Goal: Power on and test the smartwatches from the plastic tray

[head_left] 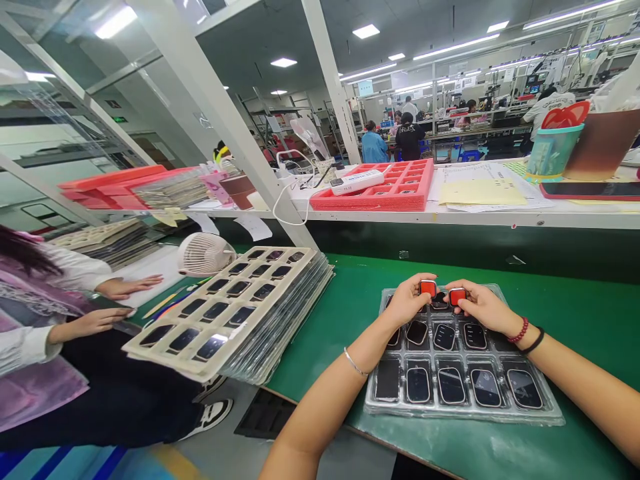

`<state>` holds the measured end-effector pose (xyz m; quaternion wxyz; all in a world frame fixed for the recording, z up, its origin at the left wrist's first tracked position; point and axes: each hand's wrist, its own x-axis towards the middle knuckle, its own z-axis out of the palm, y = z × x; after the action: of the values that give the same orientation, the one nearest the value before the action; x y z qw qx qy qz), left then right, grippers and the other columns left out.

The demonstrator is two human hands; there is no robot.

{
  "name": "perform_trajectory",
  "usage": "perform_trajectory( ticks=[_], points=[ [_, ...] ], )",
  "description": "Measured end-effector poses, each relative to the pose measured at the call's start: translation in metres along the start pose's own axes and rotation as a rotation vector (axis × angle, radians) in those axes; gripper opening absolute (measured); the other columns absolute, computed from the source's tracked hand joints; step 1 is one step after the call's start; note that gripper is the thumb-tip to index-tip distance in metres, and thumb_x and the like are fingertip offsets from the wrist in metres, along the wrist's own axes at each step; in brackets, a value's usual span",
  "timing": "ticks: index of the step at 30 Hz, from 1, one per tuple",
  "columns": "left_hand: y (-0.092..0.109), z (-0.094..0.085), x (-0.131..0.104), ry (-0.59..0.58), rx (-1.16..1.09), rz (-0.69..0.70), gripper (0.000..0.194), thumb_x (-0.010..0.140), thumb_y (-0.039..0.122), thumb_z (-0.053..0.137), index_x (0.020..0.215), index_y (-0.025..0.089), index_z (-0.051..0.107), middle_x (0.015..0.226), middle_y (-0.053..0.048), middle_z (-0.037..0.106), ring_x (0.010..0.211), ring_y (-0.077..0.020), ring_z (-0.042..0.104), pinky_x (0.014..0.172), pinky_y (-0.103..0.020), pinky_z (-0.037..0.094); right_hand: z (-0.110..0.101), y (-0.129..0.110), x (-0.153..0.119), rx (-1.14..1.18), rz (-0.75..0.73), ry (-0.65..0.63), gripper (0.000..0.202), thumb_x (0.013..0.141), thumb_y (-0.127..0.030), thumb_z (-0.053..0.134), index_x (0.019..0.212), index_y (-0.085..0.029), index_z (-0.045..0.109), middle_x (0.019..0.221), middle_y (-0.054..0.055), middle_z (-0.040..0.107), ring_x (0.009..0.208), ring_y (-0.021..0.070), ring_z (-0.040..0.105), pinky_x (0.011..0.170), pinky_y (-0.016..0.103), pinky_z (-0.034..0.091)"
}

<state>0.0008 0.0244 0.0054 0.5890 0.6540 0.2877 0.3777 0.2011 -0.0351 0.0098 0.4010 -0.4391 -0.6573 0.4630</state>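
Note:
My left hand (411,301) pinches a small square watch with a red lit screen (428,287) between thumb and fingers. A second watch with a red screen (457,296) is gripped the same way by my right hand (484,308). Both watches are held side by side, a little apart, above the back row of a clear plastic tray (465,417). Dark-screened watches (451,385) sit in several of the tray's compartments, and some in the middle row show faint white marks. My hands and forearms hide parts of the back rows.
To the left leans a tall stack of trays (280,320) with watches in the top one. A small white fan (206,254) stands behind it. A co-worker's hands (95,321) are at far left. The shelf (465,219) above holds a red foam tray (370,193) and cups (555,150).

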Motion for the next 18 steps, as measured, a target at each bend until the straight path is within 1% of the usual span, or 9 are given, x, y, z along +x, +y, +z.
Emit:
perform_trajectory(
  ticks=[2, 7, 12, 18],
  points=[
    [0.0015, 0.0002, -0.0005, 0.012, 0.008, -0.004, 0.046, 0.068, 0.009, 0.057, 0.113, 0.014, 0.054, 0.090, -0.007, 0.065, 0.074, -0.0134, 0.059, 0.069, -0.026, 0.046, 0.0002, -0.0008, -0.0002, -0.005, 0.002, 0.002, 0.033, 0.079, -0.016, 0.049, 0.112, -0.019, 0.053, 0.094, 0.005, 0.065, 0.071, 0.0145, 0.062, 0.064, 0.029, 0.051],
    [0.0053, 0.0009, -0.0014, 0.029, 0.020, 0.002, 0.047, 0.067, 0.009, 0.060, 0.114, 0.015, 0.054, 0.090, -0.007, 0.065, 0.083, -0.0157, 0.060, 0.072, -0.026, 0.046, 0.0010, -0.0035, -0.0007, -0.006, -0.002, 0.012, 0.036, 0.079, -0.017, 0.050, 0.115, -0.018, 0.052, 0.101, 0.007, 0.065, 0.072, 0.0149, 0.062, 0.063, 0.029, 0.051],
    [0.0085, 0.0016, -0.0025, 0.030, 0.020, -0.013, 0.041, 0.070, 0.013, 0.059, 0.111, 0.014, 0.055, 0.085, -0.005, 0.065, 0.068, -0.0105, 0.057, 0.066, -0.024, 0.046, 0.0010, -0.0021, -0.0003, -0.012, 0.006, 0.002, 0.034, 0.080, -0.017, 0.047, 0.114, -0.019, 0.053, 0.102, 0.007, 0.066, 0.072, 0.0150, 0.063, 0.062, 0.028, 0.050],
    [0.0103, 0.0022, -0.0038, 0.035, 0.036, -0.030, 0.031, 0.070, 0.017, 0.062, 0.101, 0.014, 0.058, 0.082, -0.005, 0.065, 0.064, -0.0102, 0.055, 0.062, -0.023, 0.044, 0.0010, -0.0018, -0.0003, -0.021, 0.018, -0.001, 0.031, 0.083, -0.020, 0.046, 0.113, -0.020, 0.054, 0.098, 0.005, 0.065, 0.072, 0.0150, 0.063, 0.058, 0.026, 0.048]
  ],
)
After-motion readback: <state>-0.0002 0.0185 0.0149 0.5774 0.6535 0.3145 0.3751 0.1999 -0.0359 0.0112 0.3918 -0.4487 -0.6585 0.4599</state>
